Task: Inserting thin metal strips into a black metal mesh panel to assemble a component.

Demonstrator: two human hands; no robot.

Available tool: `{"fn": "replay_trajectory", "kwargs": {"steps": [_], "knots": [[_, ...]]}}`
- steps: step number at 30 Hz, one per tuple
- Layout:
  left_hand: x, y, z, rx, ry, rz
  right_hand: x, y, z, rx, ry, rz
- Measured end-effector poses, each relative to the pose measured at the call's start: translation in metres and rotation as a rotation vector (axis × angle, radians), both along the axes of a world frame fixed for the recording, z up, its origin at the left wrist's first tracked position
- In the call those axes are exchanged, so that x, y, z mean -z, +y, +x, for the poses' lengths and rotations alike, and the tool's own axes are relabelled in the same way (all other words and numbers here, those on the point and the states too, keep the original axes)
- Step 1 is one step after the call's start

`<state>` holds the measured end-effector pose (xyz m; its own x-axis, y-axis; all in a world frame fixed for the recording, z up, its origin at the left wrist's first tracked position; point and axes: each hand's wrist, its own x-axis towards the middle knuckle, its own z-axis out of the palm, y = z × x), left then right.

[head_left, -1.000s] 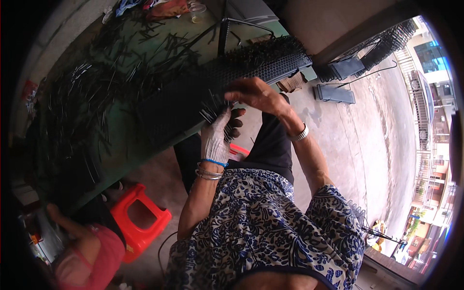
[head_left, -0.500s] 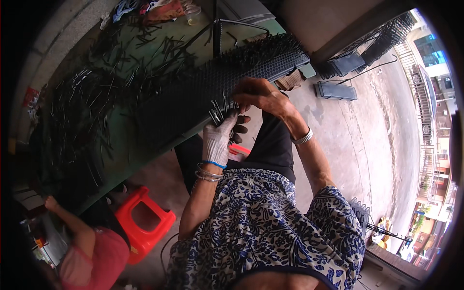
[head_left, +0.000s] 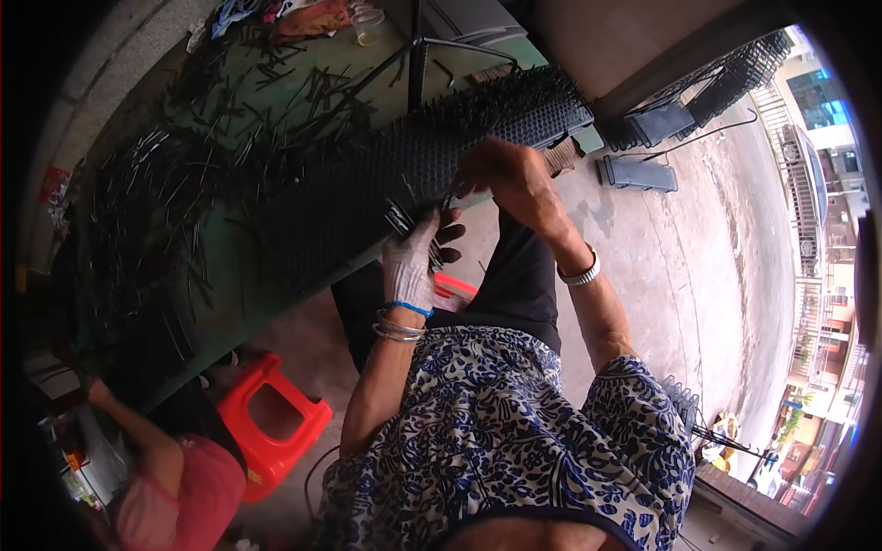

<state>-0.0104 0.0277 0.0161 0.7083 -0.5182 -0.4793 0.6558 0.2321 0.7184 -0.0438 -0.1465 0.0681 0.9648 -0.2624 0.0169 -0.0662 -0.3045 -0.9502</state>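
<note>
My left hand (head_left: 413,262), in a white knit glove with dark fingertips, is closed round a small bundle of thin dark rods (head_left: 400,218) that sticks up past the thumb. My bare right hand (head_left: 510,179) is just to the right of it, a little higher, over the near edge of a long black board (head_left: 377,174) with a grid of holes. Its fingers are bent together in a pinch and partly blurred; what they hold is too small to make out. Many short dark rods (head_left: 501,103) stand upright in the board's far right part.
Loose dark rods (head_left: 147,197) lie heaped across the green table (head_left: 241,308) on the left. A black metal frame (head_left: 416,73) rises behind the board. A red stool (head_left: 276,422) stands at lower left, beside another person in a pink shirt (head_left: 188,487). Dark racks (head_left: 638,173) sit on the floor at right.
My right hand has moved slightly right, away from the left hand's rods. The bundle in my left hand leans a little more to the left.
</note>
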Motion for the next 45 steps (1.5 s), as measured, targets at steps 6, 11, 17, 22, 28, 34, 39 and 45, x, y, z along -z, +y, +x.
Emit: {"fn": "replay_trajectory", "kwargs": {"steps": [6, 11, 17, 22, 28, 34, 39, 45], "knots": [[0.012, -0.011, 0.002, -0.018, 0.177, -0.12, 0.016, -0.011, 0.028, 0.398, -0.309, -0.549], [0.021, -0.01, 0.001, -0.032, 0.305, -0.205, 0.041, -0.015, 0.047, 0.453, -0.44, -0.636], [0.014, -0.003, -0.002, -0.059, 0.316, -0.165, 0.04, -0.013, 0.05, 0.444, -0.41, -0.684], [0.005, -0.001, -0.005, -0.063, 0.262, -0.127, 0.04, -0.011, 0.051, 0.448, -0.392, -0.623], [0.008, 0.0, -0.005, -0.078, 0.199, -0.074, 0.053, -0.013, 0.052, 0.383, -0.319, -0.658], [-0.002, 0.0, -0.007, -0.052, 0.19, -0.071, 0.047, -0.01, 0.06, 0.374, -0.291, -0.951], [-0.009, 0.001, -0.008, -0.029, 0.156, -0.104, 0.039, -0.008, 0.057, 0.447, -0.107, -0.989], [-0.013, -0.001, -0.009, -0.01, 0.099, -0.102, 0.042, -0.013, 0.051, 0.367, -0.083, -1.179]]}}
